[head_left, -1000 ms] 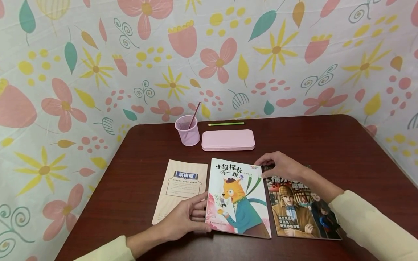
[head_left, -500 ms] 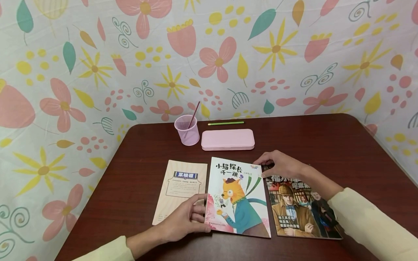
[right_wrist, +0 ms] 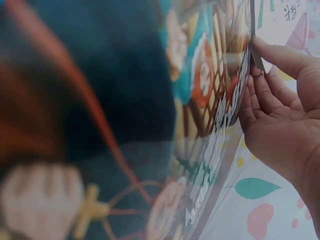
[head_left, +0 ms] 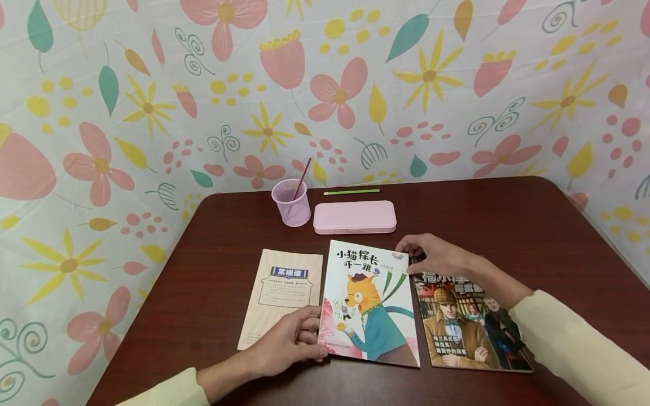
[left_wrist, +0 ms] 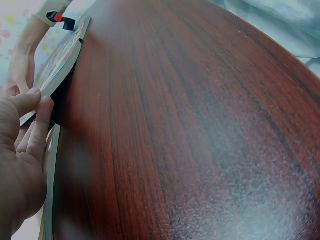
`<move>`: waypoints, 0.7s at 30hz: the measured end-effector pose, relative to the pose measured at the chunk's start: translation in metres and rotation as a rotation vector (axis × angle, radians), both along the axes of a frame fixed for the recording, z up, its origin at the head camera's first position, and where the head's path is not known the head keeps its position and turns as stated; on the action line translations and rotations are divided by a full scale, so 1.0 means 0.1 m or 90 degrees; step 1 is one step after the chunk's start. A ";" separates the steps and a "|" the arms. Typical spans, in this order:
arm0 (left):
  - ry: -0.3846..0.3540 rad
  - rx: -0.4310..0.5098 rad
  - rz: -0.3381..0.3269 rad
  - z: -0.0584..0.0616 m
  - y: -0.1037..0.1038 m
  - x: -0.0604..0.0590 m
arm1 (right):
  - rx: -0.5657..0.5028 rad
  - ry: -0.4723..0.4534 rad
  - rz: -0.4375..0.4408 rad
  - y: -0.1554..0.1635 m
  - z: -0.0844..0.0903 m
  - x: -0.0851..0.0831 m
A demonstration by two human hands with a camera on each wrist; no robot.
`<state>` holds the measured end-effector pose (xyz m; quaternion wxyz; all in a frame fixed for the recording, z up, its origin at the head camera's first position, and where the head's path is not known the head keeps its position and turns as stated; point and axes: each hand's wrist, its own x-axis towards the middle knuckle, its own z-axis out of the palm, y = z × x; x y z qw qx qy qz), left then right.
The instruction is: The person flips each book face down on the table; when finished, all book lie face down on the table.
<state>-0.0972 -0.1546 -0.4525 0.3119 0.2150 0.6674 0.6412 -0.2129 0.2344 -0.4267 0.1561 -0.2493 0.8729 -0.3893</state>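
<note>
Head view: cat book [head_left: 368, 304] lies mid-table, between the beige booklet [head_left: 281, 296] on its left and the detective comic [head_left: 469, 324] on its right. Left hand [head_left: 286, 341] pinches the cat book's near-left corner, thumb on the cover, fingers curled at the edge. Right hand [head_left: 437, 256] has curled fingers on the far-right corner, thumb at the edge (hand also overlaps the comic's top-left corner).

Left wrist view shows the book's edge tilted up off the table [left_wrist: 190, 120], fingertips [left_wrist: 35, 100] against it.

Edges: cat book's left edge overlaps or touches the booklet, right edge sits just beside the comic; cannot tell if they touch. No free gap on either side.

Open room: bare wood at the right of the table and a strip in front of the books.

Behind: pink pencil case [head_left: 354, 217] near the book's far edge, mesh pen cup [head_left: 291, 203] with one pen to its left, green pencil [head_left: 351, 192] by the wall.
</note>
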 end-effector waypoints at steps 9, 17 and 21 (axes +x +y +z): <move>0.009 0.015 -0.013 0.01 -0.02 0.03 | 0.009 0.035 -0.001 0.01 0.03 0.01; 0.030 0.023 -0.015 -0.01 -0.06 0.02 | -0.005 0.070 -0.007 0.04 0.06 0.01; 0.005 0.027 0.009 0.02 -0.07 0.02 | -0.014 0.074 -0.012 0.05 0.12 0.01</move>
